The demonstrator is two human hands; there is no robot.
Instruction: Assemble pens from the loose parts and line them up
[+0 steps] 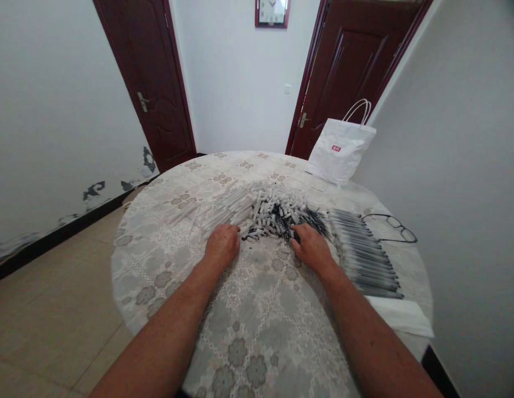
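A heap of pen parts lies on the tablecloth in front of me. Clear pen barrels (232,204) make up its left side, short white pieces (277,193) its middle, and thin black pieces (317,221) its right side. My left hand (223,243) rests by the near ends of the barrels, fingers curled together; whatever they hold is hidden. At the near right edge of the heap is my right hand (310,246), thumb and forefinger apart around the black and white pieces. To its right, several pens (368,251) lie side by side in a row.
The round table (236,309) has a patterned cloth. Eyeglasses (393,228) lie beyond the pen row, and a white paper bag (342,152) stands at the back right. A folded white item (400,316) lies at the right edge. Walls and two doors surround the table.
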